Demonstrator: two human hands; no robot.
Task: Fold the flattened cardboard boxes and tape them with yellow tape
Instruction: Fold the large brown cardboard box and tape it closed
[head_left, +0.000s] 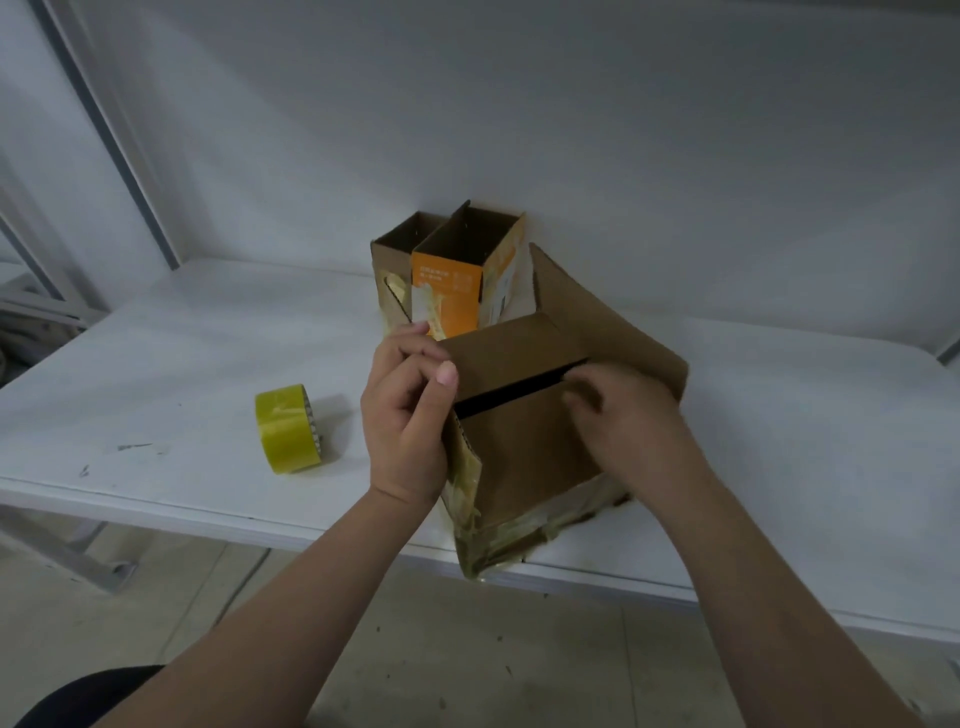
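Left grip (405, 410) clasps box (530, 483); right grip (623, 415) pinches flap (519, 426).

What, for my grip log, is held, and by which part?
Cardboard box: left hand grips its top-left corner; right hand, blurred, at near flap's edge.

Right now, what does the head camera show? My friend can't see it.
A left hand and right hand hold a brown box, flaps nearly shut, on a white table. A yellow tape roll lies beside it.
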